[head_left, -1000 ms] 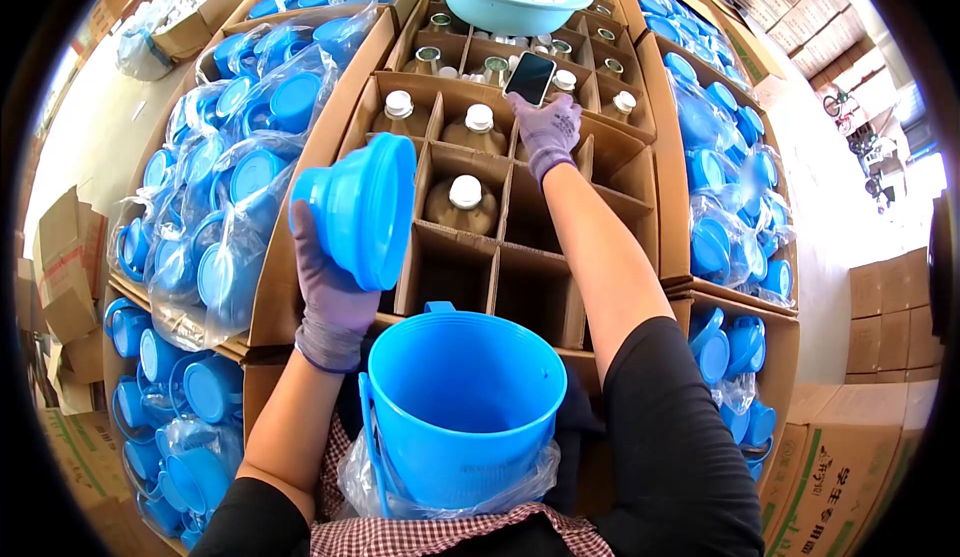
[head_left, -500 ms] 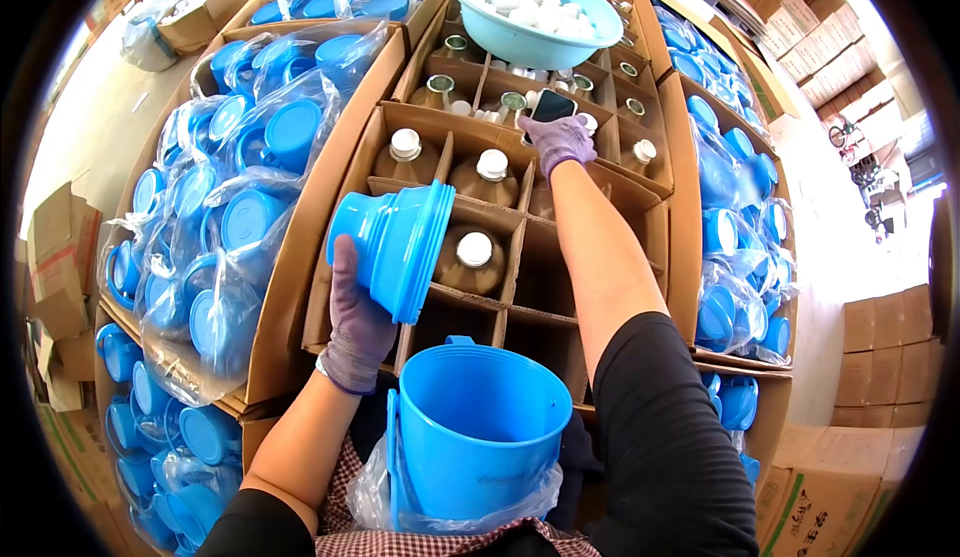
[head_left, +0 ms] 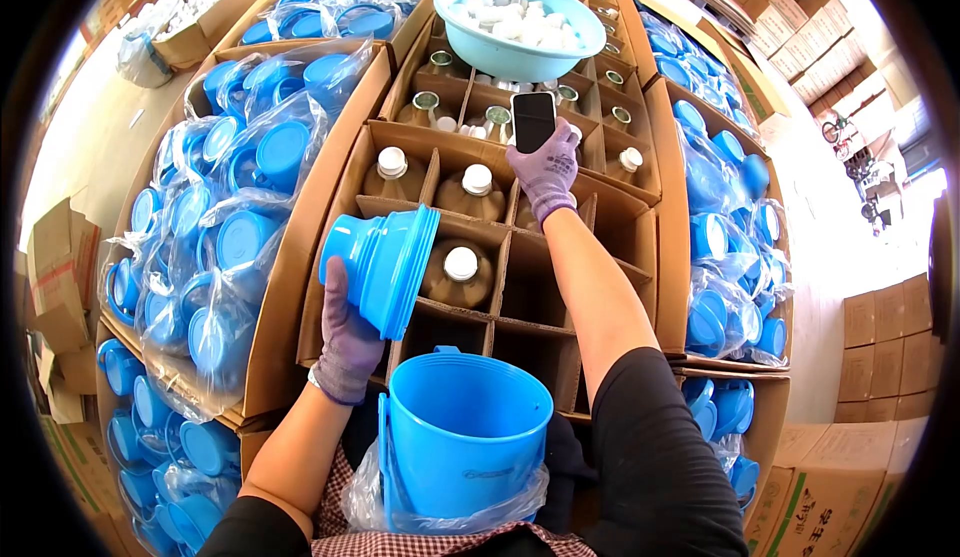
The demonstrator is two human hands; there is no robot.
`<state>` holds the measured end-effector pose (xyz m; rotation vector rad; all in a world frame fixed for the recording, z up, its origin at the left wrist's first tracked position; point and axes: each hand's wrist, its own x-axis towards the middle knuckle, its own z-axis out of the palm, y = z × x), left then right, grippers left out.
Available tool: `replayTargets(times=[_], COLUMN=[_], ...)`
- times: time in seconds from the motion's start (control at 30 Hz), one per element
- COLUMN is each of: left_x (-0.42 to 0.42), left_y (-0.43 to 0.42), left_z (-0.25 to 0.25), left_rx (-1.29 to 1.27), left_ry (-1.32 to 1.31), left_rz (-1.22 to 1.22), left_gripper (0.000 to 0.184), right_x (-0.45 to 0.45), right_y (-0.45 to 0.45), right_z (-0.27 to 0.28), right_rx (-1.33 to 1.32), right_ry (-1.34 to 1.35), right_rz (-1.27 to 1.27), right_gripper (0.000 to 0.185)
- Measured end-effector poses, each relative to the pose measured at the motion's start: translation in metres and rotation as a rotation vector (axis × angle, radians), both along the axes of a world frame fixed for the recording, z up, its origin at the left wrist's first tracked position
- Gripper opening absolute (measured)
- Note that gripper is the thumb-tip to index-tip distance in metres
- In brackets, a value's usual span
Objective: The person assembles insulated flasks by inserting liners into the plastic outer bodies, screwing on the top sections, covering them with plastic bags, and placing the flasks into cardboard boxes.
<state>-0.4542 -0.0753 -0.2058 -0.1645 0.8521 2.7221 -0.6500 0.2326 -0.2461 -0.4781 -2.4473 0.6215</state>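
Observation:
My left hand [head_left: 346, 342], in a grey-purple work glove, grips a stack of nested blue plastic cups [head_left: 382, 262], tilted on its side with the wide rims facing right. My right hand [head_left: 547, 175], gloved alike, holds a smartphone [head_left: 534, 120] upright, its dark screen toward me. Beneath lies a divided carton [head_left: 385, 139] with several brown-looking bottles under white caps, such as one bottle [head_left: 458, 282] just right of the cups. In front of my body stands a blue bucket [head_left: 470, 437] with its handle hanging at the left and clear plastic around its base.
Behind the phone, a light-blue basin [head_left: 520, 49] full of white caps rests on a carton of uncapped bottles. Cartons of bagged blue lidded containers flank me at left [head_left: 245, 232] and right [head_left: 710, 232]. Stacked brown boxes [head_left: 885, 347] stand at the far right.
My right hand has raised the phone and turned its screen toward me. The view has shifted slightly. My left hand keeps its grip on the blue cups.

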Motion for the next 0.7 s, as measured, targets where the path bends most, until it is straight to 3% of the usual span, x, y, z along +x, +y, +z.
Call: replayTargets(times=[0.27, 0.37, 0.57, 0.7], left_x=[-0.002, -0.002, -0.003, -0.003], left_y=[-0.006, -0.008, -0.008, -0.006], left_z=[-0.005, -0.007, -0.006, -0.004], left_rx=[0.056, 0.066, 0.094, 0.086], left_ry=[-0.041, -0.061, -0.038, -0.038], left_rz=[-0.017, -0.019, -0.042, -0.017], left_gripper=[0.079, 0.08, 0.08, 0.08], right_x=[0.0, 0.007, 0.007, 0.007], right_y=[0.006, 0.005, 0.002, 0.004], right_z=[0.002, 0.017, 0.009, 0.011], right_rx=[-0.107, -0.151, -0.159, -0.186], right_ry=[0.006, -0.124, -0.016, -0.084], right_rz=[0.035, 0.096, 0.12, 0.091], right_gripper=[0.084, 0.079, 0.082, 0.085])
